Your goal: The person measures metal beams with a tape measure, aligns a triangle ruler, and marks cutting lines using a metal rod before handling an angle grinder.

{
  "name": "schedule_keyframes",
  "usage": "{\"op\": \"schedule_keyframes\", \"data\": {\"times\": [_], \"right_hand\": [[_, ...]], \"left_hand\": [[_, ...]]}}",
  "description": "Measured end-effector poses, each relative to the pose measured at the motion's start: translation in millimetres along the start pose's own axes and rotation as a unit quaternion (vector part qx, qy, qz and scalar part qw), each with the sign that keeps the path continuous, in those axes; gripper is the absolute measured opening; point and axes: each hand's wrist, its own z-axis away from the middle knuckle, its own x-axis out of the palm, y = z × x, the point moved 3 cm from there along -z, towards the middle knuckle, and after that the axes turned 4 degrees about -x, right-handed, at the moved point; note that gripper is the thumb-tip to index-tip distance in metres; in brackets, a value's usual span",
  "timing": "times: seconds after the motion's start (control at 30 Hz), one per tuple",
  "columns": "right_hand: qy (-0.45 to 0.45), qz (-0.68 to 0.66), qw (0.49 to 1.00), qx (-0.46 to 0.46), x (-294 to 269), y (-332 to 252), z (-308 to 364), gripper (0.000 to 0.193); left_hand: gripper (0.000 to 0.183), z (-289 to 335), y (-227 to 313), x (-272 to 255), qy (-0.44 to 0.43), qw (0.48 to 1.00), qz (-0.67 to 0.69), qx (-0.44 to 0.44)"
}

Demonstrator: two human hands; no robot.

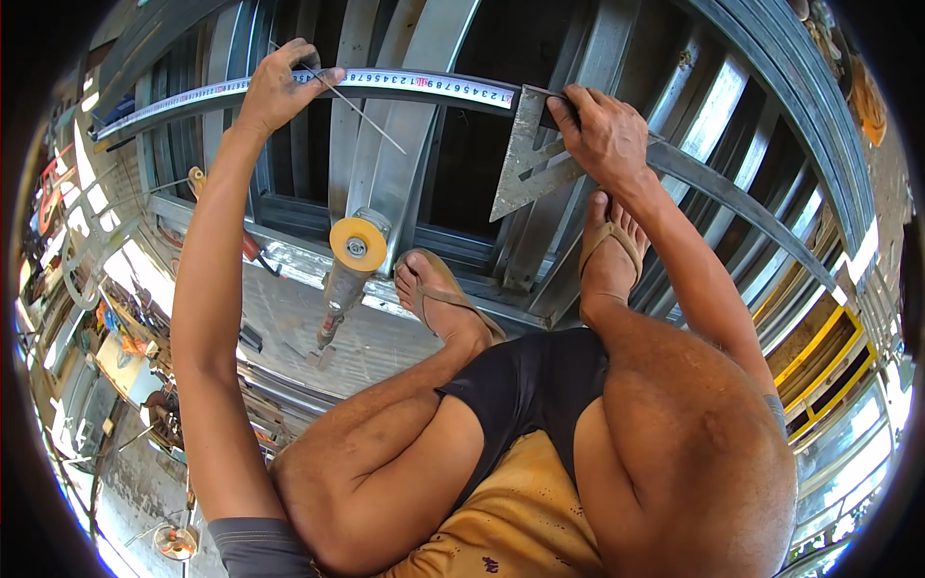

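Observation:
My left hand (281,89) pinches a thin metal rod (371,122) that slants down to the right, its fingers over a measuring tape (434,85). The white tape lies stretched along a long dark metal bar (742,200). At the tape's right end, my right hand (607,135) grips a worn metal triangle square (513,178) by its upper edge, beside the bar. The square's point hangs down toward my feet. Part of the tape is hidden under my left fingers.
Under the bar runs a frame of galvanized steel channels (448,39) with dark gaps between them. An angle grinder (355,252) with a yellow disc rests before my sandalled feet. A yellow metal frame (819,376) stands at right; tools and scrap clutter the left side.

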Motion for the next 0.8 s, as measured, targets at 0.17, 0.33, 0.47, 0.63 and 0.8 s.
{"op": "schedule_keyframes", "data": {"times": [0.17,0.33,0.47,0.63,0.8], "right_hand": [[-0.033,-0.002,0.999,0.009,3,-8,-5,0.052],[-0.082,-0.009,0.996,0.034,-3,-18,-14,0.059],[-0.111,-0.026,0.991,0.064,-2,-17,-17,0.056],[-0.085,-0.026,0.995,0.046,2,-14,-15,0.055],[-0.058,-0.017,0.998,0.020,5,-7,-11,0.061]], "left_hand": [[0.059,4,1,3,0.011,1.000,-0.007,0.019],[0.053,6,4,3,0.028,0.999,-0.002,0.037],[0.044,4,20,10,-0.010,0.998,0.021,0.050],[0.039,4,39,22,-0.020,0.996,0.039,0.073],[0.037,1,36,20,-0.044,0.997,0.044,0.053]]}}
